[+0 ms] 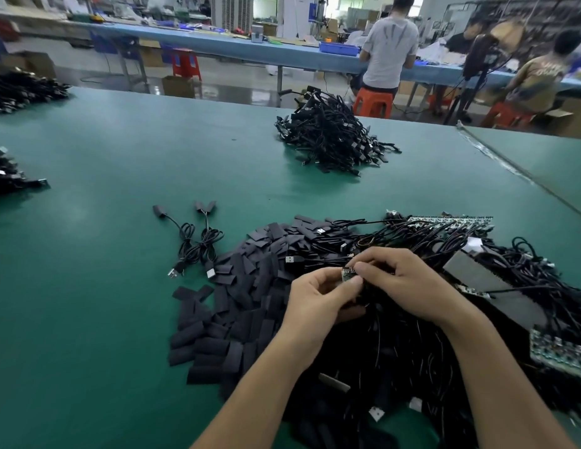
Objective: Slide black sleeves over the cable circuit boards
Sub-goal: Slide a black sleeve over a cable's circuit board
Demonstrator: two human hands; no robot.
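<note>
Now, hands: left hand and right hand pinch one circuit board.
Sleeves: heaped leftward.
Cables: tangled beneath, by worktop near edge.

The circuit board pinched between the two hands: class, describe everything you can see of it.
The circuit board is small and flat, greenish-grey, with rows of tiny components on its face. Only one end shows; fingers hide the rest. That end is bare, with no black sleeve over it. The left hand and right hand pinch it together, above the pile of black cables. Whether a cable runs from it cannot be told.
</note>
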